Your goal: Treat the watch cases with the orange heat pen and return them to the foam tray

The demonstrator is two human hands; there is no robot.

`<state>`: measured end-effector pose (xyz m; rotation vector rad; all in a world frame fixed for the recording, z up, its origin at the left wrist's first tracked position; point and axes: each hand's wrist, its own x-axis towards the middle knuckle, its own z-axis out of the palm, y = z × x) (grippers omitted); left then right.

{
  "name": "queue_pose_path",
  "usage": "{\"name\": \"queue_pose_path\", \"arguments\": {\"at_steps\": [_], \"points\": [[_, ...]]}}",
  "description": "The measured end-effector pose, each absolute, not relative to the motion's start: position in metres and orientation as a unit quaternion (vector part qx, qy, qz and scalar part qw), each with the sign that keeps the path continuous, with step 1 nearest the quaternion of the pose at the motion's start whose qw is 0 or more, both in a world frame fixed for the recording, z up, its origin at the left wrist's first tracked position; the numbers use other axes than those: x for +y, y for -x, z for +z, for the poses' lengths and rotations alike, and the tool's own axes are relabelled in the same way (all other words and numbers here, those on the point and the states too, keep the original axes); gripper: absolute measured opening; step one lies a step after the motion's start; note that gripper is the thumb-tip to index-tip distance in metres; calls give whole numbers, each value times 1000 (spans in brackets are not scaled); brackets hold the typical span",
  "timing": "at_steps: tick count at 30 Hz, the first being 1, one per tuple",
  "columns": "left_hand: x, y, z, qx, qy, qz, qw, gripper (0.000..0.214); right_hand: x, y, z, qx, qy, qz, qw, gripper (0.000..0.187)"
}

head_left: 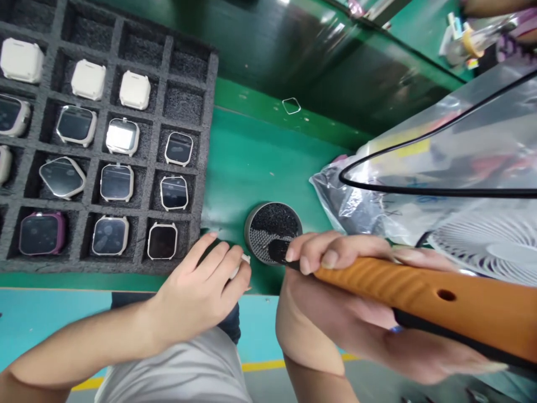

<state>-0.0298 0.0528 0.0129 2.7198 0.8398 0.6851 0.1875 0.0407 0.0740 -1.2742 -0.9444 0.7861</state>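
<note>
My left hand (210, 277) rests at the front edge of the green table beside the foam tray (208, 140). Its fingers are curled, and bits of a small whitish thing (245, 258) peek out between them; the rest is covered. My right hand (356, 302) is wrapped around a long orange and black handheld tool (377, 280), whose kind I cannot make out. The tool's black end lies over a round tin (251, 215) containing dark bits and a grey textured surface. In the tray's compartments sit several square watch bodies, among them a purple one (41, 234).
A thin square frame (291, 106) lies toward the back of the green table (247, 151). On the right are a clear plastic bag (398, 162), a black cable (419, 191) and a white fan grille (495, 243). Part of another person shows at the top right.
</note>
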Motion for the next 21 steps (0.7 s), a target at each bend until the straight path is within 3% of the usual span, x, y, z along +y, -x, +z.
{"name": "queue_pose_path", "arguments": {"at_steps": [6,15,21], "points": [[52,31,15,268,-930,220,127,33,46,-163,70,-431,559,240,667,62],[51,30,11,288,-919,241,122,27,45,-163,69,-423,563,230,672,64],[53,31,14,286,-919,240,127,27,48,-162,67,-404,542,254,692,49]]}}
